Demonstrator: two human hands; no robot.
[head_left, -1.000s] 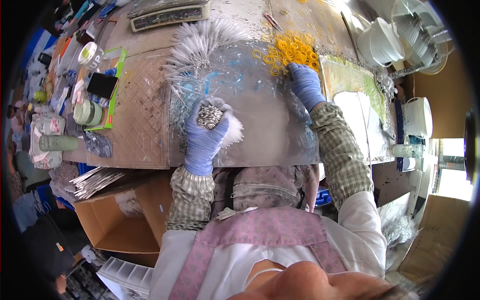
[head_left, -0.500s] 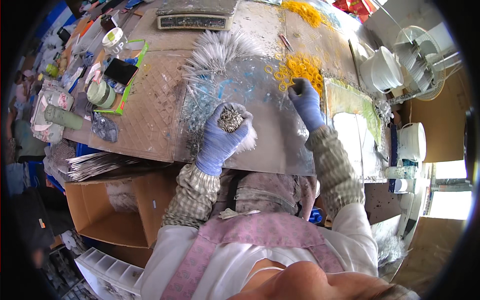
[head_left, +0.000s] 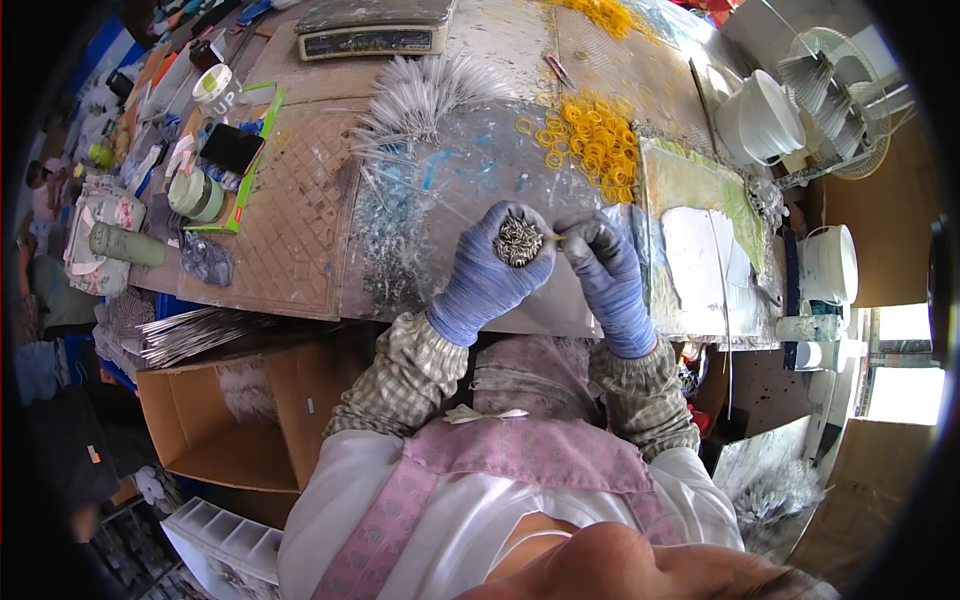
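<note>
My left hand [head_left: 496, 270], in a blue-purple glove, is closed around a bundle of thin pieces [head_left: 519, 242] with silvery, bent-looking ends facing up. Its lower part is hidden by the hand. Close on the right, my right hand [head_left: 608, 268] is gloved the same way, with darkened fingertips. It pinches a yellow rubber band [head_left: 556, 238] at the bundle's edge; whether the band goes round the bundle cannot be made out. Beyond both hands lies a loose pile of yellow rubber bands [head_left: 600, 140]. A fanned heap of thin whitish pieces [head_left: 425, 95] spreads farther left.
A scale [head_left: 375, 35] stands at the back. On the left are a phone [head_left: 233, 147], a green-lidded jar [head_left: 196, 195] and a green bottle [head_left: 127, 244]. White buckets [head_left: 760, 120] and a fan [head_left: 838, 100] stand right. A cardboard box [head_left: 215, 420] sits below the table edge.
My right hand has come back from the rubber band pile to the bundle, with a yellow band in its fingers. My left hand has moved right with the bundle.
</note>
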